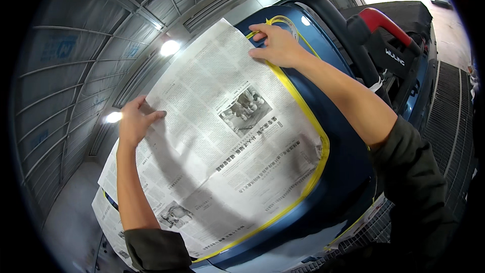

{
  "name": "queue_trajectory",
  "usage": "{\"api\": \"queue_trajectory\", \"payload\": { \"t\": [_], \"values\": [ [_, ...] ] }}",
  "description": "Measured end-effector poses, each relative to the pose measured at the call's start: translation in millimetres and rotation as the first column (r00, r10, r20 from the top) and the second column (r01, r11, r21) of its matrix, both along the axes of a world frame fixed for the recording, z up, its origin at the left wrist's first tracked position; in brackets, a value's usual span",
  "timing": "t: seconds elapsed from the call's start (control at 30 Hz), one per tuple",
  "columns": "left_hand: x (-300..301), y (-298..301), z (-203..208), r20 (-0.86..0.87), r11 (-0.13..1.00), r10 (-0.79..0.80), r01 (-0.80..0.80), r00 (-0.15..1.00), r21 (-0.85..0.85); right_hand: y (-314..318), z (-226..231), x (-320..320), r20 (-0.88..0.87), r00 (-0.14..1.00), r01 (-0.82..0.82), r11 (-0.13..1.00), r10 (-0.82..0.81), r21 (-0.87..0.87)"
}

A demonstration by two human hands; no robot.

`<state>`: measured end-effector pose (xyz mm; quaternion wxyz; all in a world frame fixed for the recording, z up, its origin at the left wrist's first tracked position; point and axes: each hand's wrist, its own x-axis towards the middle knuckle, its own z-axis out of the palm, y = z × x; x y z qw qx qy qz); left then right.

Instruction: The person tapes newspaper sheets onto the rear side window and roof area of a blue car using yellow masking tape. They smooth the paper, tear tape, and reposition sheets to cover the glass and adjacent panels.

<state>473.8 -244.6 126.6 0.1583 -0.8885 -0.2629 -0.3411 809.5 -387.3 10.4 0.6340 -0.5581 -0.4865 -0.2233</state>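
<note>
A large newspaper sheet (202, 101) covers the window area of a dark blue vehicle panel (333, 136). Yellow masking tape (310, 114) runs along its right and lower border. At the sheet's left edge, my left hand (135, 121) pinches the paper, thumb on the printed side and fingers partly behind. My right hand (278, 45) is at the upper right edge, thumb on the paper and fingertips by a short stretch of yellow tape. Just behind that hand is a yellow tape roll (284, 20), partly covered by it.
A black roll bar (328, 25) with a red grip (386, 23) rises at the right, beside a dark covered cargo bed (399, 12). Metal floor grating (447, 116) lies beyond. Several parked cars stand outside at the upper right. Bright lamps (170, 47) line the ribbed wall.
</note>
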Motion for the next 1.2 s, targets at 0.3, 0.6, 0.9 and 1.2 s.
{"api": "queue_trajectory", "payload": {
  "t": [0.3,0.6,0.9,1.2],
  "values": [
    [-44,-49,-95,-0.113,0.76,-0.241,0.26,0.964,0.595,-25,-14,5,0.338,0.922,-0.163,0.982,0.186,-0.097],
    [-105,-3,-87,0.151,0.787,-0.094,-0.019,0.984,0.616,-21,-30,25,0.314,0.902,-0.278,0.955,0.295,-0.099],
    [-227,81,-70,0.494,0.867,0.202,-0.389,0.846,0.311,-2,-1,29,0.044,0.982,-0.184,0.983,0.185,-0.012],
    [-114,68,-44,0.422,0.965,-0.058,-0.057,0.905,0.255,-3,4,4,-0.178,0.943,-0.293,0.955,0.281,-0.046]
  ]
}}
